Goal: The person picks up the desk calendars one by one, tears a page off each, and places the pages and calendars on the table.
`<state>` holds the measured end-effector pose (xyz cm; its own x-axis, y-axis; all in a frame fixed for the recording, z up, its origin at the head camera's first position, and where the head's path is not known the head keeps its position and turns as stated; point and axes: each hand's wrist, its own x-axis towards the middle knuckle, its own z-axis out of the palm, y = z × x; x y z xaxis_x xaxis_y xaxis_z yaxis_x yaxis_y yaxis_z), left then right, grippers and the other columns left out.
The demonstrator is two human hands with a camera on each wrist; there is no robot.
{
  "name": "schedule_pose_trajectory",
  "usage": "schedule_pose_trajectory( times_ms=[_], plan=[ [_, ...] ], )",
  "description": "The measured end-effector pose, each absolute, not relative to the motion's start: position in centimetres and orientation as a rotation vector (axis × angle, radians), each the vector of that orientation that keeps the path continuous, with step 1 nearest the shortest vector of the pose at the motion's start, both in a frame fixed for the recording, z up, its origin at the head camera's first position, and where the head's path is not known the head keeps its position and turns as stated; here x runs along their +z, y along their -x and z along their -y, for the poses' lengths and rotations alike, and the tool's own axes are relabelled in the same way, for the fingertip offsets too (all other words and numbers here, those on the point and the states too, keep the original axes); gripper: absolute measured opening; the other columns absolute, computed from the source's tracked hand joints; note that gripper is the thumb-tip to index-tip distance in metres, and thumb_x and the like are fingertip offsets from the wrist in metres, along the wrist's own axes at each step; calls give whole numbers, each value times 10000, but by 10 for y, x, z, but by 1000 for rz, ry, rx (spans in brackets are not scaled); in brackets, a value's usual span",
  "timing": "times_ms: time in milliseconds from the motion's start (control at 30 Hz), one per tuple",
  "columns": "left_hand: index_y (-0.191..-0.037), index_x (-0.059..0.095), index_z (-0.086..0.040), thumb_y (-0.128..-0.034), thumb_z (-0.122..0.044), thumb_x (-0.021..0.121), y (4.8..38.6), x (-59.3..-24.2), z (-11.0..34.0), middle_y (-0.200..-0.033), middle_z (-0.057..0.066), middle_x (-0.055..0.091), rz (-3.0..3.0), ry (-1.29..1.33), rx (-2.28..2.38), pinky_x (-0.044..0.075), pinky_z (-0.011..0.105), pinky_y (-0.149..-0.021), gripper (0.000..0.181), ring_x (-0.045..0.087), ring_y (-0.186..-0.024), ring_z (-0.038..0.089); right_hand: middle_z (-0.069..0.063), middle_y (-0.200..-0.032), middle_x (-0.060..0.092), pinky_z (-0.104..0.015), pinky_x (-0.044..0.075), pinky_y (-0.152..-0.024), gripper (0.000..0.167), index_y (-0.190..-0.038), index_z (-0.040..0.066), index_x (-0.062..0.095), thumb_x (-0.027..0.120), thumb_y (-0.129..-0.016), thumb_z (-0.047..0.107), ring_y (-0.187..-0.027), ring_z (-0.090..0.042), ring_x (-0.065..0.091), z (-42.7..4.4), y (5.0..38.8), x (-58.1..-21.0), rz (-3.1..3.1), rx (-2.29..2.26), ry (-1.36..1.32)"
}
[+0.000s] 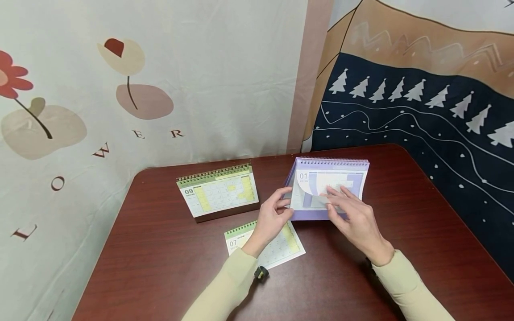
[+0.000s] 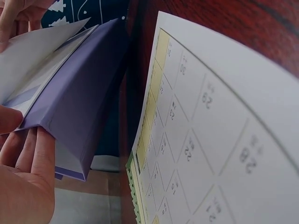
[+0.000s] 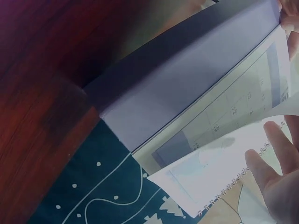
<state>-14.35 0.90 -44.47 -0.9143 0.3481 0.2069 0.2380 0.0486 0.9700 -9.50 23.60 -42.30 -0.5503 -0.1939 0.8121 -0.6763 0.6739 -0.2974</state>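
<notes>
A purple desk calendar (image 1: 311, 216) stands upright on its folded base, its spiral binding along the top. Its front page, marked 01 (image 1: 304, 182), bends up and away from the sheet beneath. My left hand (image 1: 271, 218) grips the calendar's lower left corner, thumb in front and fingers behind the base, as the left wrist view shows. With fairly straight fingers, my right hand (image 1: 355, 216) touches the front of the lifted page. In the right wrist view, the page (image 3: 205, 168) curves between the fingers (image 3: 259, 165) and the printed sheet (image 3: 224, 119) below it.
A green calendar page marked 07 (image 1: 295, 254) lies flat, partly under my left forearm. Behind it to the left stands a green desk calendar marked 09 (image 1: 225, 194). The brown table (image 1: 160, 258) meets patterned hangings (image 1: 225, 89) at its back edge.
</notes>
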Motion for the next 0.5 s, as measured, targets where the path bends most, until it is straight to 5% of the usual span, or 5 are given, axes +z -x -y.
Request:
schedule_pose_trajectory(
  times_ms=[200,400,500],
  plan=[
    [-1391,601,-37,-891,71,624,145,-446,-9,-1139,245,733,-2191,-585,2021,592,284,-836,512,739,-985,366,-192,-1026,770,-428,528,-1016,333,-977,-37,766,600,-1026,247,-930,-374,755,-235,96,-422,2012,795,-619],
    [-1386,604,-35,-903,65,635,145,-446,-8,-1124,229,736,-2200,-574,2030,574,262,-814,495,737,-940,363,-152,-942,776,-114,504,-888,369,-955,-19,782,634,-1033,310,-811,-232,749,-236,95,-422,1936,863,-540],
    [-1373,612,-39,-898,69,643,145,-445,-8,-1095,204,717,-2246,-574,2009,558,249,-771,489,725,-851,335,-147,-885,761,-94,493,-860,393,-932,-23,774,653,-1030,337,-807,-137,708,-236,95,-419,1916,915,-501]
  ],
)
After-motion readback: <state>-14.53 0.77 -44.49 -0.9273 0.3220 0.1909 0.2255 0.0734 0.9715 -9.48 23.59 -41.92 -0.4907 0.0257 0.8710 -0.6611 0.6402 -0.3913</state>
